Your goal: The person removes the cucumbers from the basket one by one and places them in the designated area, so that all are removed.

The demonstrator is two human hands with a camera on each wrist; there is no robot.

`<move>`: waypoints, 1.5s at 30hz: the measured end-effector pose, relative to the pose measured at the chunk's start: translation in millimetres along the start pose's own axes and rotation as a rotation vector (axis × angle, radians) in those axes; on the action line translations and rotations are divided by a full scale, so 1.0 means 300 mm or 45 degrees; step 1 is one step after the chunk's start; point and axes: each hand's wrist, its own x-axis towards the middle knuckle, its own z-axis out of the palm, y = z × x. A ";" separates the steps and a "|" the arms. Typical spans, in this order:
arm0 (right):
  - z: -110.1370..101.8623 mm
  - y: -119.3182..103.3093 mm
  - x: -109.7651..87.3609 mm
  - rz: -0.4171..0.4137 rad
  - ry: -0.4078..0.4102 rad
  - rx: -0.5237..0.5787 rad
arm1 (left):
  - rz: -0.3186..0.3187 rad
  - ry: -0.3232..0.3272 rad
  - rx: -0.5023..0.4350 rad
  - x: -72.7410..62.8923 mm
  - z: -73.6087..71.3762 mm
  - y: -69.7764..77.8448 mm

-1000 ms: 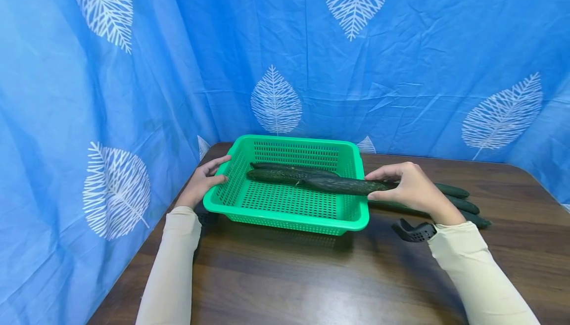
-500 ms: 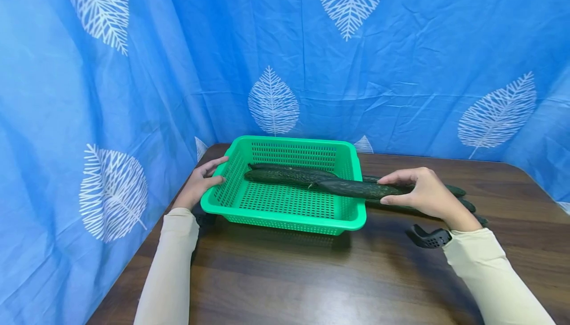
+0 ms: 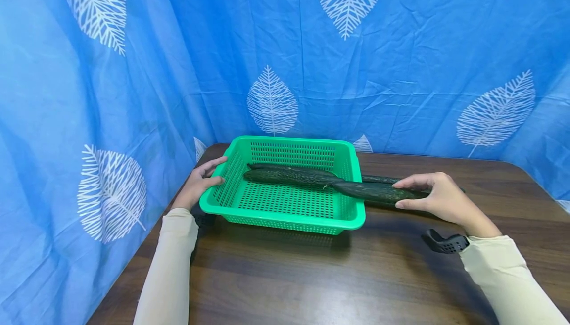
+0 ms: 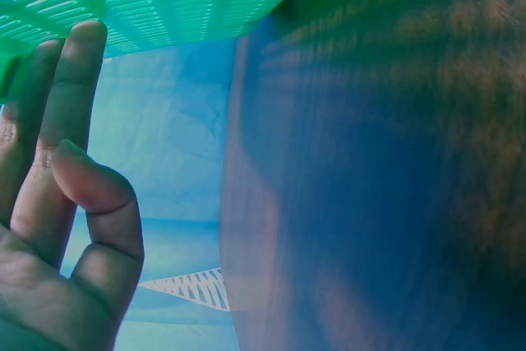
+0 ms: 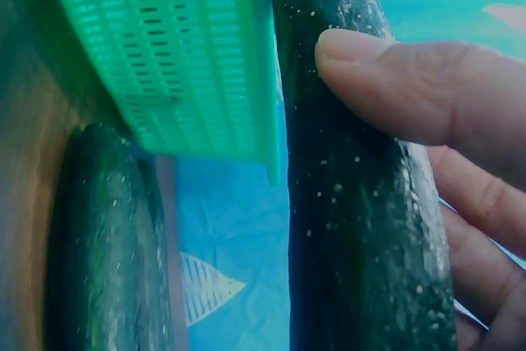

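Observation:
My right hand [image 3: 441, 197] pinches a long dark green cucumber [image 3: 371, 192] between thumb and fingers near its right end. The cucumber's left end reaches over the right rim of a green perforated plastic basket [image 3: 285, 221]. Inside the basket lie dark cucumbers [image 3: 285, 175], side by side along its length. At the basket's left rim is my left hand [image 3: 198, 184]. In the left wrist view its fingers [image 4: 74, 96] extend up to the basket's outer wall, with the thumb bent.
More cucumbers [image 5: 111, 244] lie on the brown wooden table [image 3: 285, 275] to the right of the basket, partly hidden beneath the held one. A blue curtain [image 3: 401, 68] with white leaf prints hangs along the back and left side.
My right hand has moved to the right with the cucumber, so less of it overlaps the basket. My left hand stays at the basket's left rim.

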 end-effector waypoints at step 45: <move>-0.036 0.210 -0.082 0.115 -0.159 -0.224 | -0.028 -0.018 -0.062 -0.006 -0.003 0.009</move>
